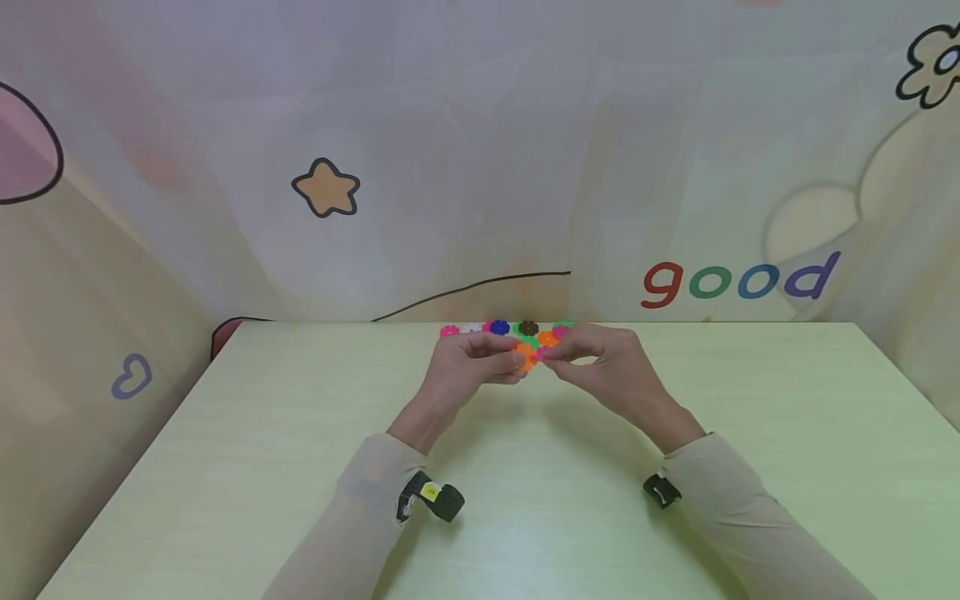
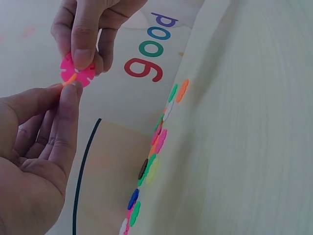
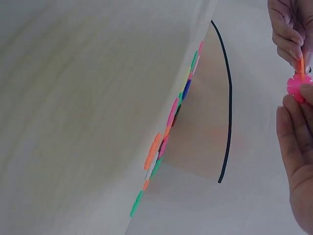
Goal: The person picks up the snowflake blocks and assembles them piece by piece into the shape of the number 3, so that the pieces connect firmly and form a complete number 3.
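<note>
Above the far part of the table, my left hand [image 1: 472, 360] pinches an orange plastic snowflake disc [image 1: 525, 357] between thumb and fingers. Facing it, my right hand [image 1: 611, 367] pinches a pink snowflake disc [image 2: 85, 76] with thumb and fingertips. In both wrist views the two notched discs meet crosswise, the orange one edge-on against the pink one's rim. The fingertips of both hands are close together and cover much of each disc.
Several loose snowflake discs lie along the table's far edge, among them a dark blue disc [image 1: 499, 327], a brown disc [image 1: 528, 328] and a pink disc [image 1: 449, 331]. Behind the pale table [image 1: 300, 467] hangs a printed curtain [image 1: 465, 167].
</note>
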`<state>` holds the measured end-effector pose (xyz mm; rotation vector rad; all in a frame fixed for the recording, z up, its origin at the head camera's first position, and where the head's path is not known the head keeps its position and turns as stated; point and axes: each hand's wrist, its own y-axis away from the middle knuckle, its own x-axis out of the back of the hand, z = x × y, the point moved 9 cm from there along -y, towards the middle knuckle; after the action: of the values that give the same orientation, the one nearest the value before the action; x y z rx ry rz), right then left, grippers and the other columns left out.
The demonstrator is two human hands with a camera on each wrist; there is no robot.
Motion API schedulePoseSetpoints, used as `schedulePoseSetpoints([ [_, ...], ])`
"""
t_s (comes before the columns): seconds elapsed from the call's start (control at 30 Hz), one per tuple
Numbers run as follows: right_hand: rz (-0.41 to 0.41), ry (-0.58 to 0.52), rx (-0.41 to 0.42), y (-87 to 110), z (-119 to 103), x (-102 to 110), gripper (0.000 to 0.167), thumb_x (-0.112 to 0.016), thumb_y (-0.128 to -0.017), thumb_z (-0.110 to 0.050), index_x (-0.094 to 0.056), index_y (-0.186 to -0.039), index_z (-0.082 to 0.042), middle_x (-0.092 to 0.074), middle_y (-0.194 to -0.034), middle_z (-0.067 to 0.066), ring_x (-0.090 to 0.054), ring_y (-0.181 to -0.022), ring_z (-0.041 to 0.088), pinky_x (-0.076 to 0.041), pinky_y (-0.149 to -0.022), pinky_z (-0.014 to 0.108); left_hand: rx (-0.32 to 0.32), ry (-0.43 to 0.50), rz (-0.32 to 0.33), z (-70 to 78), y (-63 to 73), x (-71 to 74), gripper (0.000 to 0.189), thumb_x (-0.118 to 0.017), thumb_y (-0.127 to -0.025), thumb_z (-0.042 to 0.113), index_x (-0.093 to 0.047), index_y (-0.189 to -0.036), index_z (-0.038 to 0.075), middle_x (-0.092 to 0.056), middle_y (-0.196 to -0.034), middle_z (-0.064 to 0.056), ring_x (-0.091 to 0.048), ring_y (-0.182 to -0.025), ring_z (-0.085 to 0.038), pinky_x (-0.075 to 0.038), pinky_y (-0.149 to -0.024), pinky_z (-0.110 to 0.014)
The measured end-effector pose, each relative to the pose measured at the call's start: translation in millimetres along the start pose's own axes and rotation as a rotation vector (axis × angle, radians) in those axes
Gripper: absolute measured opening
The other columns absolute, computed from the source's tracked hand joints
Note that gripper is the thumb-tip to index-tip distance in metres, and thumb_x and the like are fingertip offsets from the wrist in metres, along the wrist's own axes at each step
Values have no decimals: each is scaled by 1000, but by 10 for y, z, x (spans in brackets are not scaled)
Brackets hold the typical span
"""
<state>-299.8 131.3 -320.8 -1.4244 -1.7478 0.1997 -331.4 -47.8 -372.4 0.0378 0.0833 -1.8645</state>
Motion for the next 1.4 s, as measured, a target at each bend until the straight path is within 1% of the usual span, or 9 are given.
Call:
schedulePoseSetpoints([
  [0.17, -2, 63, 23, -22, -42, -16, 22, -85, -84, 10, -81, -95, -8, -75, -92, -1, -75, -84, 14, -65, -78, 37, -41, -12, 9, 15, 10, -10, 29, -77, -97, 4, -74, -125, -3, -77, -109, -14, -79, -93, -25, -61, -94, -42],
  [0.27, -15, 99, 38, -36, -59, -39, 22, -87, -83, 8, -81, -97, -7, -73, -94, -3, -75, -86, 15, -65, -77, 36, -59, -57, 9, 26, 35, -13, 33, -78, -98, 7, -74, -131, 2, -76, -108, -12, -77, -100, -34, -61, -94, -40],
  [0.4, -68, 75, 29, -47, -52, -88, 22, -89, -84, 2, -81, -102, -8, -73, -96, -4, -76, -89, 14, -65, -80, 45, -64, -29, 33, 29, 52, 27, 34, -77, -97, 5, -73, -131, 4, -74, -105, -13, -75, -103, -41, -62, -93, -40],
  [0.6, -147, 40, -61, -43, 33, -45, 25, -88, -87, -4, -80, -111, -10, -76, -104, -2, -76, -96, 12, -63, -89, 47, -38, 70, 81, -5, 25, 102, 27, -79, -95, 4, -72, -121, -2, -74, -104, -13, -78, -98, -34, -62, -92, -42],
  [0.7, -136, 69, -121, -45, 131, 65, 24, -87, -88, -3, -80, -111, -9, -77, -104, 0, -76, -96, 16, -63, -89, 41, -42, 59, 92, -2, 16, 123, 24, -79, -97, 6, -73, -118, -3, -73, -107, -12, -78, -98, -33, -62, -91, -38],
  [0.83, -144, 141, -229, -38, 338, 188, 22, -83, -92, -3, -79, -113, -6, -76, -105, 3, -74, -97, 22, -63, -89, 43, -48, 40, 91, -1, 7, 134, 22, -77, -98, 7, -75, -119, -2, -73, -111, -13, -76, -101, -37, -62, -92, -37],
  [1.0, -242, 183, -332, -39, 630, 216, 21, -81, -95, -6, -77, -115, -3, -75, -107, 6, -71, -100, 27, -62, -91, 46, -47, 23, 83, -6, 4, 146, 24, -76, -99, 7, -76, -121, -1, -73, -113, -10, -72, -109, -44, -62, -91, -37],
  [1.23, -451, 185, -419, -9, 984, 114, 22, -81, -95, -9, -77, -115, -1, -75, -104, 4, -70, -99, 27, -61, -87, 41, -48, 50, 72, -5, -1, 167, 22, -78, -97, 6, -74, -117, -2, -76, -106, -12, -77, -96, -26, -62, -91, -38],
  [1.4, -543, 189, -455, 1, 1071, 50, 26, -84, -92, -12, -77, -116, -2, -74, -104, 5, -68, -100, 27, -61, -87, 41, -44, 38, 64, 9, 0, 171, 20, -79, -98, 9, -75, -115, 0, -78, -105, -11, -78, -97, -29, -61, -94, -37],
])
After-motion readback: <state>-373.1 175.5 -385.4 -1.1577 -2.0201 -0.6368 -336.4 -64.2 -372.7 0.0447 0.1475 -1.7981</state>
